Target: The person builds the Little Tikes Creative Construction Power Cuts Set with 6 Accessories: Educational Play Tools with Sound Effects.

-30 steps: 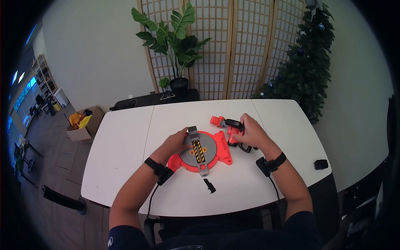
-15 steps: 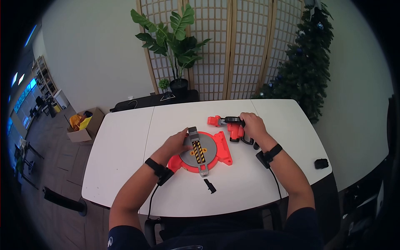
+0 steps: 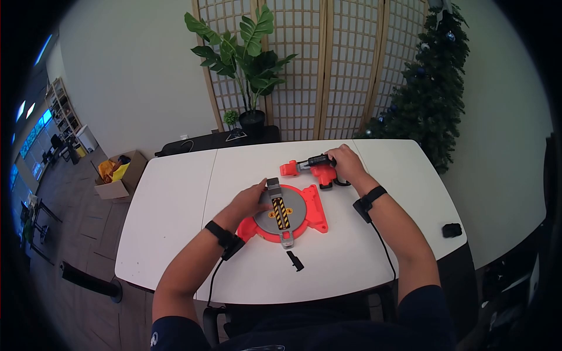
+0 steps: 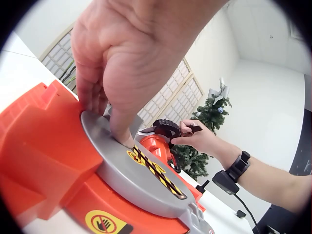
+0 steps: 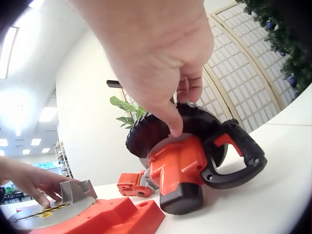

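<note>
Far on the desk, right hand pinches saw, probably light, stiff, better by handle; left hand grips base.

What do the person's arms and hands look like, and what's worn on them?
The left hand and right hand are ungloved. Each wrist carries a black strap with a boxy black unit and thin dark cable. Short, dark navy sleeves; the left bears a small pale marking.

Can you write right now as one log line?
left hand: holds round base | right hand: grips toy saw by black guard | small black piece: on table
</note>
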Available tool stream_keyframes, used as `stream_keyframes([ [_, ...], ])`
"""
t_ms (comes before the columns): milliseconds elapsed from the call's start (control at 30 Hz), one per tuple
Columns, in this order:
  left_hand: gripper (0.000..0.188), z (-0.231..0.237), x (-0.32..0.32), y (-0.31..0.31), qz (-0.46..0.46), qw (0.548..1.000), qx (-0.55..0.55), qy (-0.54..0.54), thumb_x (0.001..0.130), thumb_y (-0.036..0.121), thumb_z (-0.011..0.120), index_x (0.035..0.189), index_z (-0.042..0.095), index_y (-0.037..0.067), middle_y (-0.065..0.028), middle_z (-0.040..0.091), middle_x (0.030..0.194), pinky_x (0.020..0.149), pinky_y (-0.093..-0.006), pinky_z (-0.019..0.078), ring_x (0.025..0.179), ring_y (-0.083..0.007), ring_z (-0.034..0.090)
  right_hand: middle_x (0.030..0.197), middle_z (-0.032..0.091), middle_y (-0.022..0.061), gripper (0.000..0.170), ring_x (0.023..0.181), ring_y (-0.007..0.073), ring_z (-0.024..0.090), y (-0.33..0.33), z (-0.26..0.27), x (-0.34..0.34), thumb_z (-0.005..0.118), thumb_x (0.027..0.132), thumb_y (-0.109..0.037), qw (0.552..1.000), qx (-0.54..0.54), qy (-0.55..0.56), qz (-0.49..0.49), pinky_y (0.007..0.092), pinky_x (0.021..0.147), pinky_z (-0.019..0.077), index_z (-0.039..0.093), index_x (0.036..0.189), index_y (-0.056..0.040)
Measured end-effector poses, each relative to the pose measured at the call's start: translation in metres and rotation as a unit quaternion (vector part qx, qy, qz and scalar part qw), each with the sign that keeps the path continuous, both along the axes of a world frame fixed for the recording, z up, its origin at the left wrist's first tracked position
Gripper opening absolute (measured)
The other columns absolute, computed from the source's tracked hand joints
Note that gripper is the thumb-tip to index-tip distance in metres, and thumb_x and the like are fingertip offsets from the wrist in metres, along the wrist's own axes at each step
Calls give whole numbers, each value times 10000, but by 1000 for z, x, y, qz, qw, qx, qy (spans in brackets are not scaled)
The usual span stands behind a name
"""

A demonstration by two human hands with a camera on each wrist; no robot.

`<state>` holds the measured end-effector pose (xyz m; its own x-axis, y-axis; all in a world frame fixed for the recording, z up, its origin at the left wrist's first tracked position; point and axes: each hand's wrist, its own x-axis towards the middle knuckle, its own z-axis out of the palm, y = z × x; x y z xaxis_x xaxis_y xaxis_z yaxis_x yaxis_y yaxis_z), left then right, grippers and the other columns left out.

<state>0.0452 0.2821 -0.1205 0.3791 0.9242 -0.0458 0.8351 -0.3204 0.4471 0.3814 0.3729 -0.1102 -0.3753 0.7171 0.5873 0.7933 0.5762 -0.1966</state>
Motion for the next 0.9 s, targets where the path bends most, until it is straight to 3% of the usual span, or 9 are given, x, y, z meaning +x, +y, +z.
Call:
stream_keyframes([
  [133,925,-1,-1,1,-2,1000,2,-7,815,279,792,1528,260,29,-201,579,1336,1024,-382,473,1221,-327,580,996,688,114,181,931,333,589,0,5,-4,619,714,26,999,-29,-32,-9,438,776,506,648,872,-57],
  [200,923,-1,-1,0,-1,1000,4,-8,815,280,792,1527,263,27,-202,579,1334,1023,-382,473,1218,-328,581,1066,656,112,154,964,324,577,-6,6,-5,670,730,-13,998,60,-11,27,425,792,504,623,876,-33],
  [333,924,-1,1,1,0,1000,7,1,815,278,792,1527,260,24,-205,582,1325,1019,-384,475,1210,-330,584,1102,616,105,193,977,321,569,-39,33,-18,728,748,-76,998,59,-32,10,412,812,501,602,884,-24],
  [400,923,-1,2,2,4,1000,1,0,816,277,791,1526,259,23,-206,583,1322,1017,-384,477,1208,-331,585,1088,599,106,287,1010,336,540,-53,34,-21,762,766,-169,996,-51,-44,55,392,820,477,516,843,-43],
  [433,924,-2,3,2,3,1000,1,2,816,278,790,1526,257,21,-207,583,1319,1014,-384,478,1206,-332,586,1101,593,110,266,1029,313,556,-61,37,-26,775,752,-178,992,-87,-78,52,401,863,491,603,892,-31],
  [533,926,-4,3,3,-3,1000,1,6,819,283,788,1527,253,18,-209,584,1317,1010,-383,481,1204,-331,587,1175,579,124,292,1095,318,540,-70,18,-25,790,739,-203,992,-45,-104,62,415,915,475,603,880,-28],
  [700,924,-1,4,2,-3,1000,3,18,825,295,782,1527,250,16,-212,583,1316,1009,-383,481,1201,-331,588,1378,523,144,187,1147,348,550,-53,14,-16,668,707,31,998,24,-40,-37,435,934,481,583,868,-10],
  [800,926,-1,2,4,-11,1000,-3,7,827,299,781,1529,248,18,-213,582,1317,1010,-380,480,1202,-334,587,1322,569,137,173,1081,367,593,-32,6,-9,639,717,50,998,-49,15,-32,436,886,508,580,868,-11],
  [900,928,-3,1,6,-14,1000,-10,0,826,301,782,1531,246,20,-212,581,1319,1013,-380,478,1206,-333,584,1242,621,135,183,1032,381,616,-11,-4,-3,592,722,87,999,3,15,32,436,856,519,578,877,-9],
])
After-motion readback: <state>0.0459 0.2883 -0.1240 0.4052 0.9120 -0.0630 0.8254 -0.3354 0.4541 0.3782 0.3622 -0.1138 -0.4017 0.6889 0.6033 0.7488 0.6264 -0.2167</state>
